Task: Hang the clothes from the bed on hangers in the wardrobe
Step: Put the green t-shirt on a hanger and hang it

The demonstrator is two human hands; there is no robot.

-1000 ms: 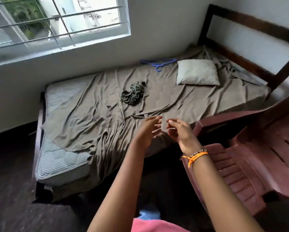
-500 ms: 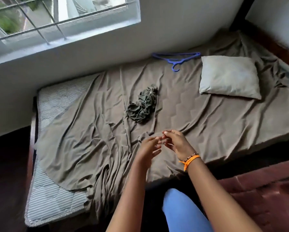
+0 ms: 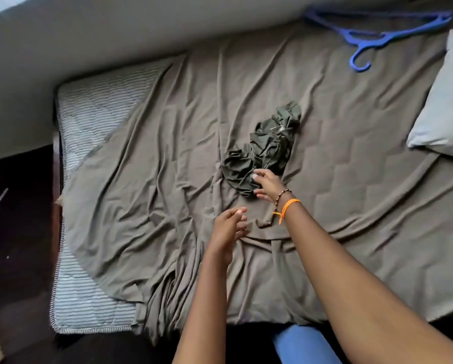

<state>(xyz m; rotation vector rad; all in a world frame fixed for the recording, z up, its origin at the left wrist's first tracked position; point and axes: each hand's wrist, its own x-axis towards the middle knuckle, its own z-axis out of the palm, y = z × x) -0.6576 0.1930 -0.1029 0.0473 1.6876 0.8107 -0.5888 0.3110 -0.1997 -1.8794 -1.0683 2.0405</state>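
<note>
Head view: a crumpled dark green garment (image 3: 264,151) of thin, creased cloth lies bunched in a heap near the middle of the bed (image 3: 351,232). The right hand (image 3: 268,183) reaches to the heap's near edge, its grip spread wide, fingers and thumb at the fabric but not closed round it. A bead bracelet and an orange thread band circle that wrist. The left hand (image 3: 228,228) hovers nearer, over the sheet, fingers relaxed and loosely together, holding nothing. The olive-brown sheet (image 3: 167,166) is smooth, thin and heavily wrinkled, pulled back at the left to bare a grey striped quilted mattress (image 3: 89,306). A blue plastic hanger (image 3: 372,35) lies flat at the far right, near a pale, soft pillow (image 3: 446,106).
</note>
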